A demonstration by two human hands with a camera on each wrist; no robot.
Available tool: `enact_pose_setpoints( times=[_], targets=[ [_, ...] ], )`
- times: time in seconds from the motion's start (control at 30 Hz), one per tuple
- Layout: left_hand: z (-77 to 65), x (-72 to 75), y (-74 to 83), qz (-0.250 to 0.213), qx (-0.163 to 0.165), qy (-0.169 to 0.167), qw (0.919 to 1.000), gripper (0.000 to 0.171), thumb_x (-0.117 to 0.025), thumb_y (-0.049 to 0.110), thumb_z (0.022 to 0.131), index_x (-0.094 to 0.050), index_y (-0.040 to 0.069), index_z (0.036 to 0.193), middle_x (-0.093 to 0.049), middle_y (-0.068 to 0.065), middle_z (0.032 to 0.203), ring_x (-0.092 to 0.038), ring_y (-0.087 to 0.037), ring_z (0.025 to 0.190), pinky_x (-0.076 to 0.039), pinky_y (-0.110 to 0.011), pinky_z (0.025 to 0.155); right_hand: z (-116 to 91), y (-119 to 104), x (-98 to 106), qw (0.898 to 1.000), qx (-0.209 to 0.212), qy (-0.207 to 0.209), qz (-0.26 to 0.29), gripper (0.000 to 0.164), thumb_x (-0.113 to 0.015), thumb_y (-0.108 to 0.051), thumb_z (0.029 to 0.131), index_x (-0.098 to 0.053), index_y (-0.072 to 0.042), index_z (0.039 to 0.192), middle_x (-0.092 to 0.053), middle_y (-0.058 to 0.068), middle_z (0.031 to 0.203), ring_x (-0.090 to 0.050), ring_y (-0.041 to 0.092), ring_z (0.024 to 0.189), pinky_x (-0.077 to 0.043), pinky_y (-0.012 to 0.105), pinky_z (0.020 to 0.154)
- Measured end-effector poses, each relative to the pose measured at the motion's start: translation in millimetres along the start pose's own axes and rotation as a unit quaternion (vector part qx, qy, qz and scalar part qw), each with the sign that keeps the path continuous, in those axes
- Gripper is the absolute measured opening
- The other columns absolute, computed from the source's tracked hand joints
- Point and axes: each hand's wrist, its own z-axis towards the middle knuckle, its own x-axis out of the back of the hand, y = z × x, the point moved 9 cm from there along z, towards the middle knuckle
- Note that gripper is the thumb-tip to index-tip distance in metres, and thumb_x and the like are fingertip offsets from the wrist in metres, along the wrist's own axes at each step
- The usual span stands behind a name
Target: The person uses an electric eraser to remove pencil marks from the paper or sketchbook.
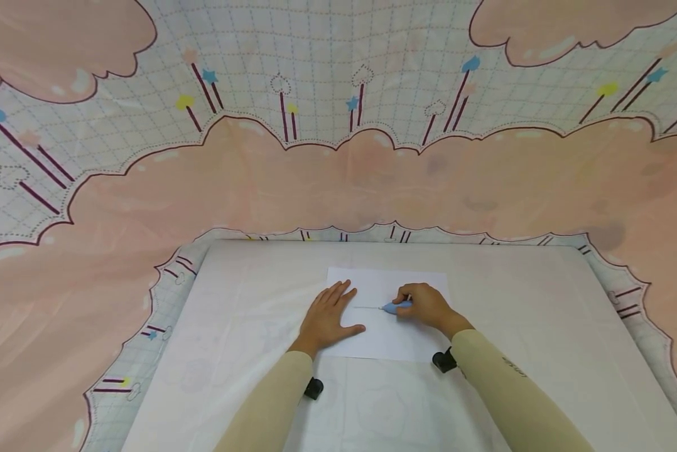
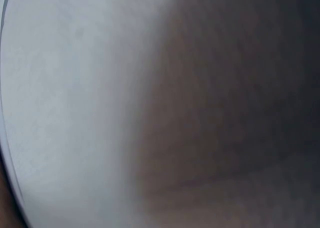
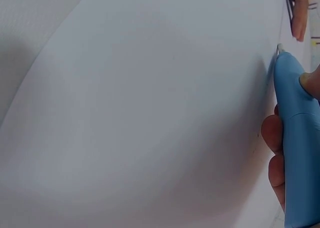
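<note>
A white sheet of paper [image 1: 384, 342] lies on the white-covered table. My left hand [image 1: 327, 317] rests on its left side, fingers extended and thumb spread to the right. My right hand [image 1: 426, 306] grips a thick blue pen-shaped tool [image 1: 395, 307], its narrow metal tip pointing left at the paper. In the right wrist view the tool [image 3: 300, 138] has a rounded body, with the thumb on its upper part and fingers curled beneath. A thin dark line [image 1: 367, 307] runs from the tip toward the left hand. The left wrist view is mostly blurred and shadowed.
The table [image 1: 248, 301] has a white cover. Behind and around it hangs a pink and white cloth [image 1: 338, 182] with cloud shapes and a grid. Black devices [image 1: 313, 388] sit under both wrists, beside the beige sleeves [image 1: 270, 395].
</note>
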Motion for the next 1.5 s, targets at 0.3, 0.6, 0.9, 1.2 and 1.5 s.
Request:
enact_pose_setpoints(
  times=[0.3,0.6,0.9,1.2,1.5],
  targets=[
    [-1.6,0.5,-1.1,-0.011,0.002,-0.004,0.9999,0.092,-0.049,0.077,0.084,-0.03,0.024,0.156,-0.017,0.004,0.165,-0.014,-0.018,0.152,-0.016,-0.041,0.123,-5,7,6,1.0,0.002,0.003,0.0,0.007,-0.079,-0.016,0.081,-0.073,-0.017,0.085,-0.072,-0.002,0.097,-0.064,0.019,0.094,-0.053,0.042,0.087],
    [-1.0,0.6,-3.4,-0.009,0.003,-0.008,0.9999,0.093,-0.048,0.078,0.083,-0.028,0.025,0.157,-0.015,0.006,0.165,-0.012,-0.016,0.152,-0.014,-0.04,0.124,-9,13,11,1.0,-0.005,0.003,0.002,0.008,-0.079,-0.016,0.081,-0.073,-0.016,0.086,-0.073,-0.001,0.097,-0.064,0.021,0.096,-0.052,0.045,0.09],
    [-0.8,0.6,-2.9,-0.006,-0.002,0.006,1.0,0.092,-0.047,0.079,0.083,-0.031,0.024,0.156,-0.018,0.005,0.165,-0.015,-0.017,0.152,-0.017,-0.041,0.123,-6,10,9,1.0,0.012,0.007,0.009,0.009,-0.08,-0.015,0.08,-0.073,-0.018,0.085,-0.073,-0.001,0.099,-0.066,0.024,0.1,-0.052,0.047,0.092],
    [-0.6,3.0,0.8,-0.001,0.003,0.002,1.0,0.093,-0.046,0.079,0.083,-0.03,0.024,0.156,-0.018,0.005,0.165,-0.015,-0.018,0.152,-0.017,-0.041,0.123,0,3,3,1.0,0.025,0.01,0.006,0.01,-0.08,-0.014,0.079,-0.073,-0.018,0.084,-0.073,-0.002,0.097,-0.064,0.016,0.092,-0.053,0.04,0.086],
    [-0.2,3.0,2.1,0.0,0.007,-0.008,0.9999,0.093,-0.046,0.08,0.083,-0.029,0.025,0.156,-0.016,0.006,0.165,-0.013,-0.016,0.152,-0.016,-0.04,0.123,5,-2,-3,1.0,0.025,0.001,0.009,0.009,-0.08,-0.014,0.08,-0.073,-0.018,0.083,-0.073,-0.003,0.095,-0.064,0.017,0.093,-0.054,0.043,0.089]
  ],
)
